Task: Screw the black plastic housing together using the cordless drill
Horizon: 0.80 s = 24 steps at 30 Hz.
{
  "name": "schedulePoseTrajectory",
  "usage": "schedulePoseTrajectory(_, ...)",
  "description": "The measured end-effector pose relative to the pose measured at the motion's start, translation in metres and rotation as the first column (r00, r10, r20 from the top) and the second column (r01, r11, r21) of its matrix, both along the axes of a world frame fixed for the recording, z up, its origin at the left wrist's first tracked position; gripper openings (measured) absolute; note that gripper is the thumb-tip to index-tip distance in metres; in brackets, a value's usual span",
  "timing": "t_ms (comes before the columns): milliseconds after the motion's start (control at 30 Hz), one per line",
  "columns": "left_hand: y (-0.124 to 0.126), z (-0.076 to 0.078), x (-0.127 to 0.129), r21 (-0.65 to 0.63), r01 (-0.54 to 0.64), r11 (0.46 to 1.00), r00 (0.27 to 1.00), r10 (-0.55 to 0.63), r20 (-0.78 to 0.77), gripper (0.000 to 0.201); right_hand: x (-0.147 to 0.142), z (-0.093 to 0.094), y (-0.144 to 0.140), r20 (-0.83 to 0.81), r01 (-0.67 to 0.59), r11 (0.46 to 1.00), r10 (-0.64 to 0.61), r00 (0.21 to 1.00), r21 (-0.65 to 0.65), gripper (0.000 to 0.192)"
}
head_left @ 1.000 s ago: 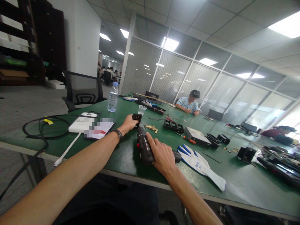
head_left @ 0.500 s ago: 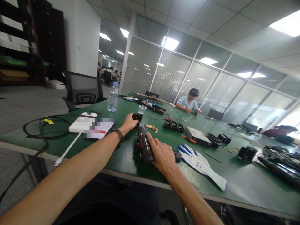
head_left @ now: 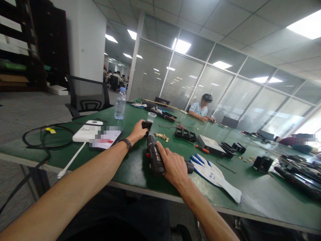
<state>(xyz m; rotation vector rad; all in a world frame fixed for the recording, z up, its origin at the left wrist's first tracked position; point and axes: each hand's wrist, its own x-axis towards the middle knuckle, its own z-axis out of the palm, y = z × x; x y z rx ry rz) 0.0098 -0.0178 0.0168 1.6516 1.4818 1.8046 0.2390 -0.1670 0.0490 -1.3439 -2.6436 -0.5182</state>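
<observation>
My right hand [head_left: 174,164] is wrapped round a black cordless screwdriver [head_left: 154,156] with a red button on its side. Its tip points away from me and meets, or nearly meets, a small black part [head_left: 146,125]. My left hand [head_left: 137,131] grips that black part above the green table [head_left: 130,167]; the exact contact is too small to make out. Just behind the part stands a clear plastic cup [head_left: 151,117]. A small pile of brass-coloured pieces [head_left: 162,136] lies to the right of the screwdriver's tip.
A white-and-blue glove [head_left: 213,175] lies right of my right hand. Further out are a black frame [head_left: 185,134], an orange-handled screwdriver [head_left: 204,150] and a grey box [head_left: 211,145]. Left stand a water bottle [head_left: 120,104], a white power bank [head_left: 87,131] and a phone [head_left: 106,138]. Across sits a person [head_left: 199,109].
Both hands keep their grips, with almost no motion. The view has shifted very slightly. Across the table, the person's hands have moved a little lower.
</observation>
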Motion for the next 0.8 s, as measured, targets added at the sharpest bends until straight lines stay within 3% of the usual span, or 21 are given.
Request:
schedulePoseTrajectory(400,-0.0045,0.0028,0.0028,-0.015,0.083,0.996,0.986,-0.08,0.144,0.042,0.0009,0.0004,0.0005,-0.007,-0.021,1.0,0.021,1.0,0.012,0.093)
schedulePoseTrajectory(800,-0.0023,0.0013,0.0015,-0.024,0.081,0.996,0.991,-0.078,0.104,0.035,0.0003,0.0016,0.0002,0.046,-0.002,1.0,0.002,0.999,0.009,0.095)
